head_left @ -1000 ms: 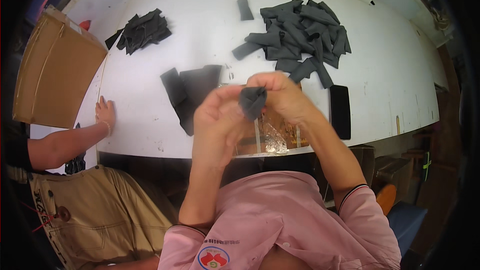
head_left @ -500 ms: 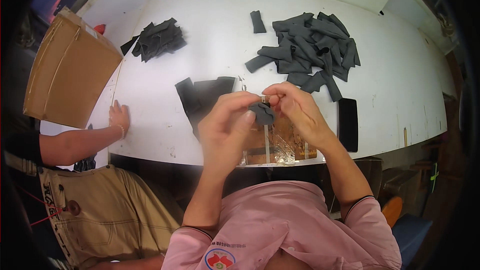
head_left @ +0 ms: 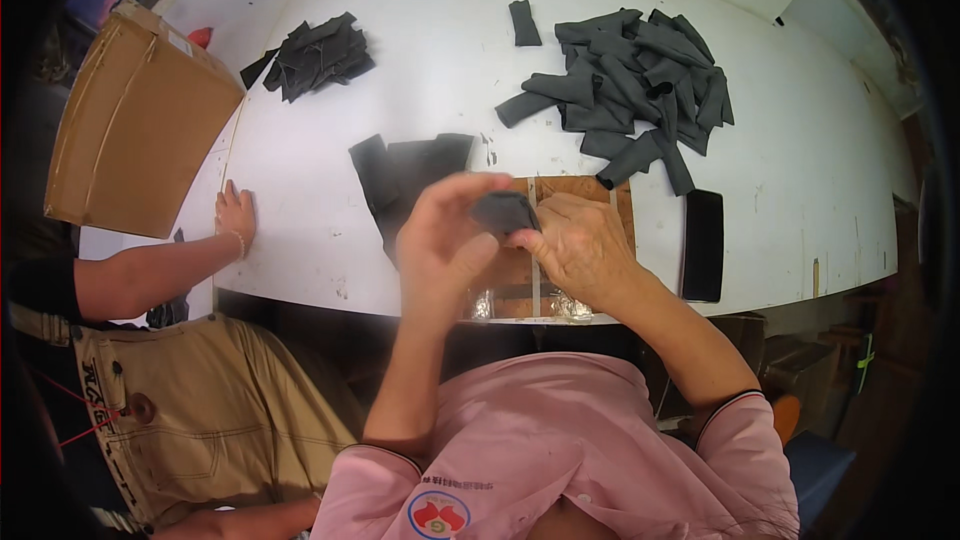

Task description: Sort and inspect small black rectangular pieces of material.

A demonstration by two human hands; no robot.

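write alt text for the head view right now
A person's right hand grips a small dark grey fabric piece above a brown panel on a white table, the blurred left hand close beside it. A large dark fabric pile lies beyond at right, a smaller pile at left; a co-worker's hand rests near a cardboard box.

A white tabletop (head_left: pixel 780 170) carries everything. Above its near edge, the person's right hand (head_left: pixel 585 248) pinches a small dark-grey folded fabric piece (head_left: pixel 503 210), while the left hand (head_left: pixel 440 240), blurred, spreads fingers and thumb about its other end; whether they touch it is unclear. Beneath lies a brown rectangular board (head_left: pixel 615 202) along the near edge, with a black flat rectangular object (head_left: pixel 703 245) to its right and dark-grey flat fabric pieces (head_left: pixel 415 162) to its left. Toward the far right corner sprawls a large heap of dark-grey fabric tubes (head_left: pixel 640 80); a smaller dark fabric pile (head_left: pixel 318 55) lies near the left edge, beside a brown cardboard box (head_left: pixel 145 125). A co-worker's hand (head_left: pixel 235 212) rests at that edge.
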